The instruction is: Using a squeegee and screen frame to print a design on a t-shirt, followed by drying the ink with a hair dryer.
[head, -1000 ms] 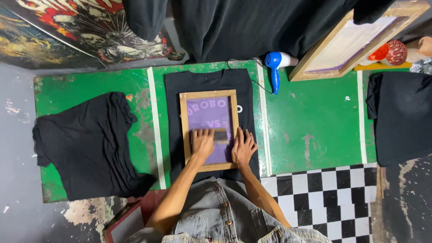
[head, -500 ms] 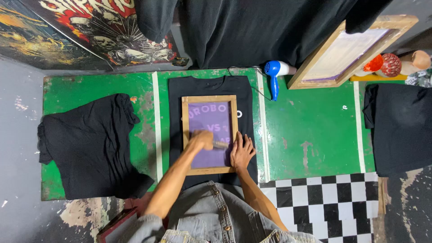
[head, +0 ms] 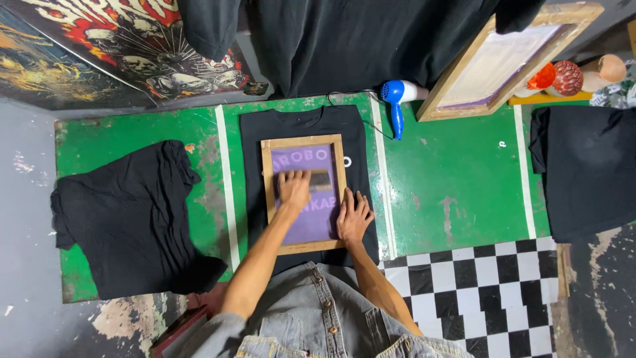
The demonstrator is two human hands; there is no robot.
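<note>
Green table (head: 457, 179) w/ white stripes; checkered floor (head: 490, 292); grey wall.

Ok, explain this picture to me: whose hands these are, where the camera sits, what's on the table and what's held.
The camera sits on a person's head and looks straight down, so both arms are that person's own. On the green table a black shirt lies flat with a wooden frame on top, its mesh purple. The left hand presses a squeegee onto the mesh. The right hand lies flat on the frame's lower right edge. Around them: another black shirt at left, a blue hair dryer, and a second frame leaning at the back.
</note>
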